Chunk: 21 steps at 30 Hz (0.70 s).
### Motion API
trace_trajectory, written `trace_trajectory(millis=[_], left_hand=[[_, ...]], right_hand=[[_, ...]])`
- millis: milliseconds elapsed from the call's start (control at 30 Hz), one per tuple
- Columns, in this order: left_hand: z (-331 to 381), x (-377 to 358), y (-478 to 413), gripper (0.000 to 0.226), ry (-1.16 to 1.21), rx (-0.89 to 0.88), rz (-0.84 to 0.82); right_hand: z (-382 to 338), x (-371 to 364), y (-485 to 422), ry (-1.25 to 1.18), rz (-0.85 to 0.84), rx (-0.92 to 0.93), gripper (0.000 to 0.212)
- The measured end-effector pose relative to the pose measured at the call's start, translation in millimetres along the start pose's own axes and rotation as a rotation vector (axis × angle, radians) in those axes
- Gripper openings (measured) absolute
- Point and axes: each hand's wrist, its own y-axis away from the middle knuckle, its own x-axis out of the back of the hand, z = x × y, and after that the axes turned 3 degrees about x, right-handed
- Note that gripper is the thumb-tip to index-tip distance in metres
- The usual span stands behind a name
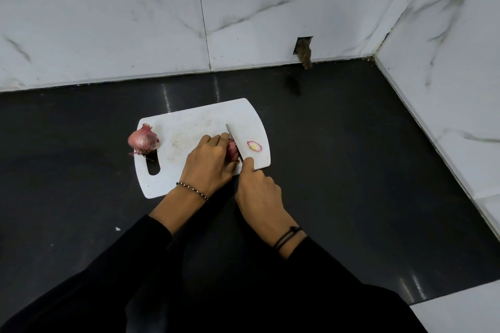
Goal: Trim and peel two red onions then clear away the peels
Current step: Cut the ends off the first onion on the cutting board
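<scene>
A white cutting board (194,121) lies on the black counter. My left hand (209,162) grips a red onion (232,151) near the board's front middle; most of the onion is hidden under the fingers. My right hand (257,189) holds a knife (233,140), forefinger along its spine, with the blade set against the onion's right end. A cut-off onion end (254,146) lies on the board just right of the blade. A second red onion (143,140), with its skin on, sits at the board's left edge above the handle slot.
The black counter (338,157) runs to white marble walls at the back and right, meeting in a corner at the far right. A small hole with a brown stain (304,51) marks the back wall. A tiny white scrap (117,229) lies on the counter front left.
</scene>
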Motion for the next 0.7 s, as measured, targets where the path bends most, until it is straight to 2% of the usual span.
trace_trajectory(millis=[200, 400, 533, 600, 700], left_hand=[[-2.7, 2.5, 0.0, 0.047, 0.018, 0.023, -0.009], [-15.0, 8.8, 2.8, 0.05, 0.136, 0.186, 0.003], [-25.8, 10.5, 7.0, 0.058, 0.283, 0.206, -0.042], [-27.5, 11.5, 10.1, 0.059, 0.336, 0.198, -0.054], [-27.6, 12.7, 15.1, 0.059, 0.394, 0.176, -0.037]], right_hand=[[2.5, -9.9, -1.2, 0.074, 0.041, 0.031, 0.027], [7.9, -15.9, -0.4, 0.146, 0.081, 0.054, 0.027], [13.0, -10.4, -4.9, 0.03, 0.022, 0.02, 0.032], [16.3, -5.8, -7.4, -0.11, -0.018, -0.004, 0.026], [24.0, -3.0, -4.8, -0.32, 0.067, 0.028, 0.016]])
